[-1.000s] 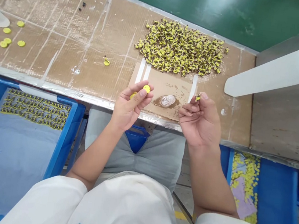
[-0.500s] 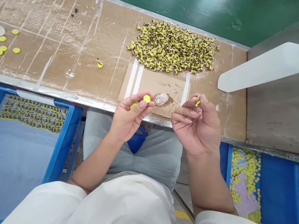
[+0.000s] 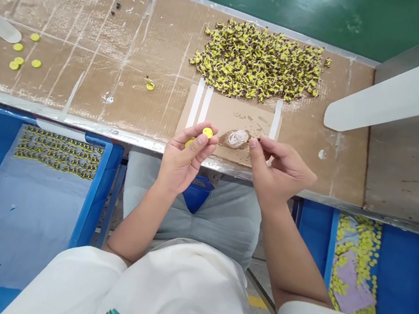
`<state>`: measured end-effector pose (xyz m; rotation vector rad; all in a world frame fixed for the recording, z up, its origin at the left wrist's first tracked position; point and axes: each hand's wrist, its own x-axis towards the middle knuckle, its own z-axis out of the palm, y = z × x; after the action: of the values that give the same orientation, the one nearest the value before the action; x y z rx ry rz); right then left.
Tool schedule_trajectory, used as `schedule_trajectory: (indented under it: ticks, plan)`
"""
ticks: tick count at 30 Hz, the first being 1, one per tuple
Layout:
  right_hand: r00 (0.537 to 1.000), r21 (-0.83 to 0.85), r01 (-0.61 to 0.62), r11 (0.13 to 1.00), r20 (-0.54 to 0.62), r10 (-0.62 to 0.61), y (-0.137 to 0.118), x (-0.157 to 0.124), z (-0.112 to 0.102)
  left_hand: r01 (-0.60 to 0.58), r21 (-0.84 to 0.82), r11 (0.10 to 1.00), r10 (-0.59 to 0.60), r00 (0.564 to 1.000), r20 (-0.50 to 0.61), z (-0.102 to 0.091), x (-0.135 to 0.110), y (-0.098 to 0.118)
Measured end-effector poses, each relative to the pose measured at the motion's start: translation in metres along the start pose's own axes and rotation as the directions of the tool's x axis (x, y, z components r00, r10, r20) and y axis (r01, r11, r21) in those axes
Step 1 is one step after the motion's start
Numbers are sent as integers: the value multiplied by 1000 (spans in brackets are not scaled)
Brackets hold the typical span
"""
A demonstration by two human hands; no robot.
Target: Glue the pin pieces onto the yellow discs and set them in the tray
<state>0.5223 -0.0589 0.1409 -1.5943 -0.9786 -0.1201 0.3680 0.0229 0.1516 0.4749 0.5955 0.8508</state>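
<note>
Between its thumb and fingers, my left hand (image 3: 188,156) pinches a small round yellow disc (image 3: 207,132). Another bit of yellow shows lower down between the same fingers. My right hand (image 3: 279,172) is closed in a pinch on a tiny yellow-and-black figure, mostly covered by the fingertips. Those fingertips are beside a whitish glue-like blob (image 3: 237,138) with a wet brown stain round it, on a taped cardboard sheet (image 3: 215,113). A large heap of small yellow-and-black figures (image 3: 261,63) lies just beyond the sheet.
A white bottle (image 3: 397,95) leans in at the right. Loose yellow discs (image 3: 36,64) lie at the left, and a disc with a figure (image 3: 150,86) lies nearer. Below the table edge, a blue tray (image 3: 86,202) holds rows of pieces; another blue bin (image 3: 406,278) holds many yellow discs.
My right hand has turned over and come down and left to the whitish blob with the small figure. My left hand keeps its disc. The whole view has shifted slightly.
</note>
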Motion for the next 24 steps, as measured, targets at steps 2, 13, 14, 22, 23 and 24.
schedule_trajectory:
  ticks: [2,13,14,22,23,24]
  plan:
    - [992,-100,117,988,67,-110,2,1,0,-5,-16,1000,5,1000,12,1,1,0]
    - [974,-185,217,958,109,-199,2,7,2,0,22,1000,0,1000,2,-5,3,-1]
    - [974,-182,217,959,107,-200,2,6,2,5,24,1000,-5,1000,-2,-5,3,-1]
    - [981,-194,174,965,122,-153,8,4,2,27,-9,1000,-27,1000,-12,-4,4,-1]
    - [983,-204,156,967,125,-132,9,4,2,33,-9,999,-33,999,-24,-3,4,-1]
    - [987,-206,131,970,124,-107,9,3,2,36,-7,999,-37,999,-32,-3,4,-1]
